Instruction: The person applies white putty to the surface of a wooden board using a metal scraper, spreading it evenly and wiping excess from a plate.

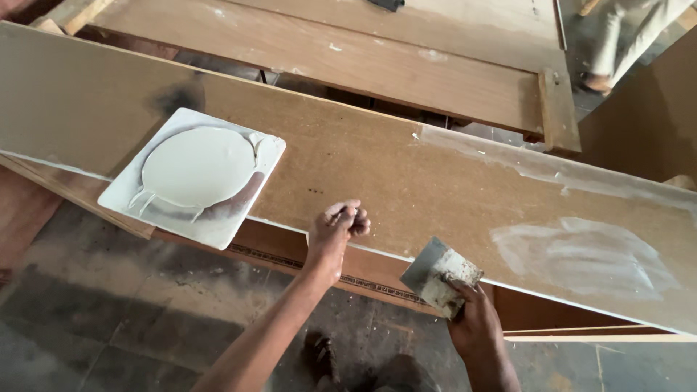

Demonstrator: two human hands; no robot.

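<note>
A long brown board (377, 167) lies slanted across the view, with pale putty smears (581, 254) on its right part. My left hand (337, 229) hovers over the board's near edge, fingers pinched together; whether they hold a bit of putty I cannot tell. My right hand (472, 319) is below the board's edge and grips a flat metal putty knife (439, 276) smeared with white putty. On the board's left part rests a square white tile (192, 174) carrying a round pool of white putty.
A second wooden panel (406, 58) lies behind the board. Another person's legs and shoe (617, 43) stand at the top right. Below is a dusty grey floor (109, 319), with my feet (319, 356) on it. More boards stack under the near edge.
</note>
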